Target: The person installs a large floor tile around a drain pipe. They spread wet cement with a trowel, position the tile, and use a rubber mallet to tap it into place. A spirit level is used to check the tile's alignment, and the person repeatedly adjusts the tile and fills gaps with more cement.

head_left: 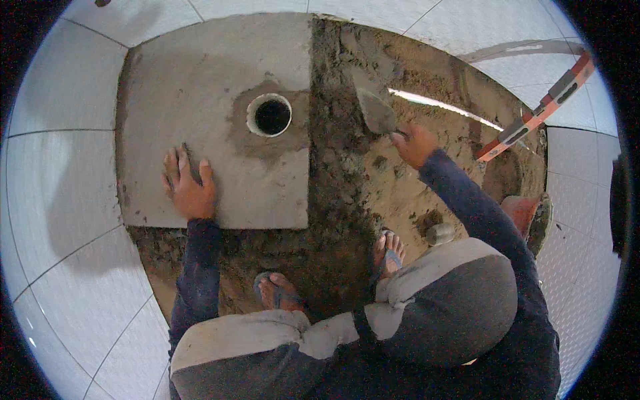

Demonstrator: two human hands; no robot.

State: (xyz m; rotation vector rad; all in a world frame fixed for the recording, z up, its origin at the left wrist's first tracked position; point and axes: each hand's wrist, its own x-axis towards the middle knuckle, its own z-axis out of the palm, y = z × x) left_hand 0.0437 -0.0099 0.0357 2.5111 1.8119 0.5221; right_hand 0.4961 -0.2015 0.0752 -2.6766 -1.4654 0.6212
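My left hand [190,187] lies with fingers spread on a large grey floor tile [180,80], left of a round hole lined by a white pipe [253,115]. Damp smears ring the pipe on the tile's face. In my right hand [417,145] is the handle of a trowel [375,112]. Its grey blade is over the dark wet mortar [340,153] just right of the tile's edge. The fingers of that hand are wrapped round the grip, most of which they hide.
A red-and-grey spirit level [539,113] leans at the right, near a shiny metal strip [445,109] on the sand. A reddish bucket [523,213] and a rounded grey mallet-like head [440,234] are by my right knee. White wall tiles [63,77] surround the patch.
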